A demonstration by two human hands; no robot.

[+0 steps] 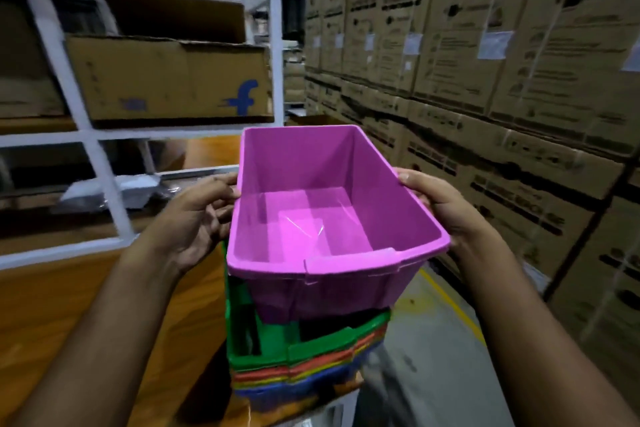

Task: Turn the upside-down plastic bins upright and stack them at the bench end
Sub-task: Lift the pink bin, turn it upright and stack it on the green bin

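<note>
Pink bin (322, 219), upright, is hanging over the nested stack (298, 357) at the table (69, 316) end, left hand (197, 219) and right hand (440, 205) each gripping a rim; seating it is remaining.

Bin (329, 219) in hand: uniform pink-magenta, walls and floor alike, lighter glare patch on floor. Stack (304, 361) below, rims top to bottom: green, red-orange, yellow, blue. Bench top (69, 316): orange-brown wood grain. Shelf frame (100, 136): white. Carton (166, 77) on shelf: plain brown cardboard, blue "f" logo at lower right. Wall of boxes (485, 56) at right: tan cardboard, black print, small white labels. Floor (426, 350): grey with a yellow line.
</note>
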